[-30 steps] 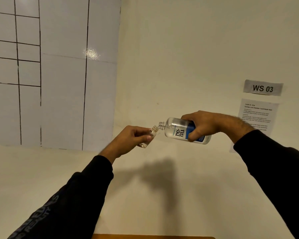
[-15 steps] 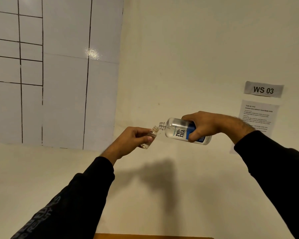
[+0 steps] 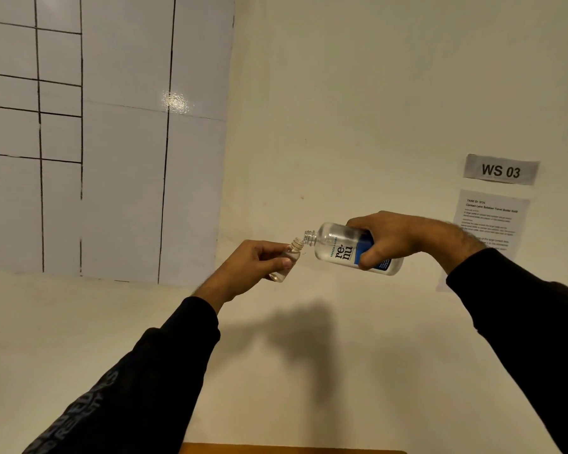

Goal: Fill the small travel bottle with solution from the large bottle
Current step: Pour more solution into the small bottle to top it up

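My right hand [image 3: 394,237] grips the large clear bottle [image 3: 338,248], which has a white and blue "re-nu" label. The bottle lies nearly on its side, open neck pointing left and slightly down. My left hand [image 3: 250,268] pinches the small clear travel bottle [image 3: 287,260], tilted with its open threaded neck up and to the right. The two necks almost meet in mid-air in front of the wall. A little clear liquid shows in the bottom of the small bottle. My fingers hide much of its body.
A cream wall fills the view, with white tiles [image 3: 105,132] at the left. A "WS 03" sign [image 3: 500,170] and a printed task sheet [image 3: 489,221] hang at the right. A strip of wooden table edge [image 3: 292,448] shows at the bottom.
Both hands keep their hold and stay almost still. The view has drifted slightly; the necks of the two bottles stay close together.
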